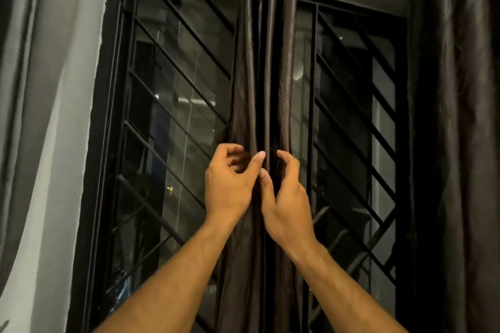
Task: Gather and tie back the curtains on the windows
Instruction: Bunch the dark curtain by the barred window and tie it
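Barred window (176, 105) behind; dark curtain (259, 62) hangs bunched at centre, 12 o'clock from both hands. Left hand (227, 184) and right hand (286, 197) curl fingers (286, 162) round its folds. Gathering step; next needs a tie, none visible.

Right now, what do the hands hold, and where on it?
Both hands, left and right, grip the gathered dark brown curtain around its middle.

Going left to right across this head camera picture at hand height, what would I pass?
Pale curtain → left barred window → left hand → gathered dark curtain → right hand → right barred window → dark curtain.
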The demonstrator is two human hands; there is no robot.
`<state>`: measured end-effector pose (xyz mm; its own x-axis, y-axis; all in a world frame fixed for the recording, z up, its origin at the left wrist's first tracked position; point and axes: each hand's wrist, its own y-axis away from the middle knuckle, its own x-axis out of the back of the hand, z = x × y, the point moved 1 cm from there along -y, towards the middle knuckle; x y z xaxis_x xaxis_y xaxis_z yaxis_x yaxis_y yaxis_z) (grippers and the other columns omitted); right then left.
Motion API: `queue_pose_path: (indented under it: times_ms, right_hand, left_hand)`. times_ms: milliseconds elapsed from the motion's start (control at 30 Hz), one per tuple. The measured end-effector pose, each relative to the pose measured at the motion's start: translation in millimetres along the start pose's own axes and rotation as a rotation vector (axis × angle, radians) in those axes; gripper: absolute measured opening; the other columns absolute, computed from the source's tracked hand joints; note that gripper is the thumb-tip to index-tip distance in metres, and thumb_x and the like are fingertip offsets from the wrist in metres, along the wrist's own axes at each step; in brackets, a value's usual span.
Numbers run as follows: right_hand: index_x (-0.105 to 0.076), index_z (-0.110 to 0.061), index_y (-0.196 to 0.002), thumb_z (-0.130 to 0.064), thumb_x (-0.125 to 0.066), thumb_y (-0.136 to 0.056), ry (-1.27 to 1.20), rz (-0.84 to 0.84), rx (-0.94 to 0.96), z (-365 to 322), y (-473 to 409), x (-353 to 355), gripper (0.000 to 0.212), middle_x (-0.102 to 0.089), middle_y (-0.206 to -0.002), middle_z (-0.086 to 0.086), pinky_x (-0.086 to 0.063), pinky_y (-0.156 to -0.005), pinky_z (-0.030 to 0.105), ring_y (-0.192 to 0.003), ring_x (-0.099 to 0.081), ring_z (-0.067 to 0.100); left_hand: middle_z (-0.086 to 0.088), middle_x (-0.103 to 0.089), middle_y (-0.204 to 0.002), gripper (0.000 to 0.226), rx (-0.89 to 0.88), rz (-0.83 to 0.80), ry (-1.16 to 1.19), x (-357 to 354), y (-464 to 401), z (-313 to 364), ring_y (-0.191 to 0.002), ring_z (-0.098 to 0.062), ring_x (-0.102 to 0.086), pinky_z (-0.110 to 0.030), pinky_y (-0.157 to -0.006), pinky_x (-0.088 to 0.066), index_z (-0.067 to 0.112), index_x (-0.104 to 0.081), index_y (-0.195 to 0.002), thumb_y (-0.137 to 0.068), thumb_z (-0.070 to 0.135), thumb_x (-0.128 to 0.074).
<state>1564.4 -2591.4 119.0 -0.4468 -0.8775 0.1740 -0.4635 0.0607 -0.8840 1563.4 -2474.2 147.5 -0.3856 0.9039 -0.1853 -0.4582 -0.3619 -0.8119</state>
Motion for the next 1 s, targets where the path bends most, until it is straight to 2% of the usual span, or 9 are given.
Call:
queue_pose_path:
  times_ms: [100,233,400,533,667,733,833,900,1000]
  right_hand:
    - [-0.035,-0.034,-0.145,-0.048,-0.049,-0.103,0.038,0.005,0.019,-3.4,-8.0,-1.0,0.046,-0.066,-0.132,-0.005,-0.058,-0.093,0.043,-0.114,-0.067,0.014]
    - [-0.058,-0.025,-0.124,-0.032,-0.06,-0.101,0.185,0.039,0.054,-2.0,-14.1,-5.4,0.025,-0.061,-0.114,-0.012,-0.058,-0.084,0.041,-0.096,-0.064,0.011]
    - [-0.06,-0.026,-0.107,-0.023,-0.061,-0.098,0.156,0.133,0.02,0.1,-13.5,-6.6,0.009,-0.056,-0.094,-0.018,-0.058,-0.074,0.038,-0.082,-0.061,0.005]
    - [-0.06,-0.025,-0.106,-0.023,-0.063,-0.097,0.17,0.125,0.05,-4.7,-10.8,-9.6,0.009,-0.061,-0.099,-0.013,-0.055,-0.075,0.038,-0.085,-0.063,0.01]
    - [-0.061,-0.022,-0.111,-0.022,-0.062,-0.098,0.139,0.114,0.027,-9.5,-8.5,-12.7,0.012,-0.064,-0.103,-0.013,-0.055,-0.08,0.038,-0.093,-0.065,0.012]
    - [-0.061,-0.022,-0.109,-0.022,-0.061,-0.099,0.127,0.123,0.004,-7.9,-8.1,-11.5,0.011,-0.065,-0.101,-0.013,-0.057,-0.08,0.041,-0.091,-0.066,0.011]
    - [-0.061,-0.023,-0.109,-0.022,-0.061,-0.098,0.143,0.142,-0.028,-2.7,-9.6,-7.1,0.011,-0.066,-0.099,-0.012,-0.057,-0.078,0.041,-0.088,-0.067,0.012]
    - [-0.06,-0.024,-0.11,-0.023,-0.061,-0.099,0.199,0.167,-0.046,1.7,-12.0,-2.4,0.012,-0.064,-0.096,-0.014,-0.054,-0.075,0.036,-0.087,-0.067,0.013]
    - [-0.059,-0.025,-0.112,-0.024,-0.059,-0.1,0.246,0.185,-0.076,7.3,-15.2,1.5,0.012,-0.06,-0.093,-0.016,-0.046,-0.072,0.03,-0.088,-0.066,0.013]
  left_hand:
    - [0.008,-0.068,-0.092,0.025,-0.073,0.104,-0.102,2.8,-7.3,3.1,-0.074,-0.004,-0.07,-0.018,-0.058,-0.053,0.029,-0.051,-0.108,-0.094,0.02,-0.071]
    - [0.007,-0.07,-0.09,0.026,-0.173,0.091,-0.32,11.7,-15.4,3.2,-0.07,0.001,-0.06,-0.007,-0.062,-0.045,0.022,-0.069,-0.093,-0.094,-0.001,-0.056]
    - [0.0,-0.072,-0.118,0.032,-0.157,0.147,-0.473,27.2,-24.1,6.3,-0.098,0.002,-0.056,0.01,-0.073,-0.035,0.008,-0.072,-0.125,-0.097,0.003,-0.056]
    - [0.014,-0.069,-0.103,0.031,-0.166,0.078,-0.431,22.7,-19.4,8.3,-0.084,0.016,-0.057,0.005,-0.074,-0.04,0.013,-0.074,-0.12,-0.096,0.032,-0.068]
    - [0.0,-0.07,-0.124,0.049,-0.123,0.01,-0.485,6.3,-23.5,8.3,-0.114,-0.011,-0.065,-0.02,-0.093,-0.051,0.009,-0.069,-0.129,-0.092,0.041,-0.072]
    - [0.0,-0.067,-0.126,0.05,-0.098,-0.031,-0.52,-2.3,-27.5,7.6,-0.114,-0.016,-0.066,-0.028,-0.094,-0.055,0.008,-0.069,-0.13,-0.091,0.04,-0.072]
    - [0.004,-0.069,-0.107,0.032,-0.102,-0.043,-0.505,-9.1,-30.4,8.9,-0.095,-0.009,-0.067,-0.007,-0.069,-0.046,0.011,-0.077,-0.109,-0.09,0.036,-0.074]
    - [0.007,-0.065,-0.089,0.014,-0.14,-0.025,-0.472,-9.1,-28.4,10.2,-0.078,-0.003,-0.064,-0.004,-0.059,-0.041,0.014,-0.076,-0.085,-0.091,0.026,-0.073]
    - [0.01,-0.062,-0.074,0.018,-0.197,0.023,-0.401,-3.7,-18.3,11.8,-0.069,0.0,-0.06,-0.008,-0.055,-0.042,0.022,-0.065,-0.072,-0.088,0.024,-0.073]
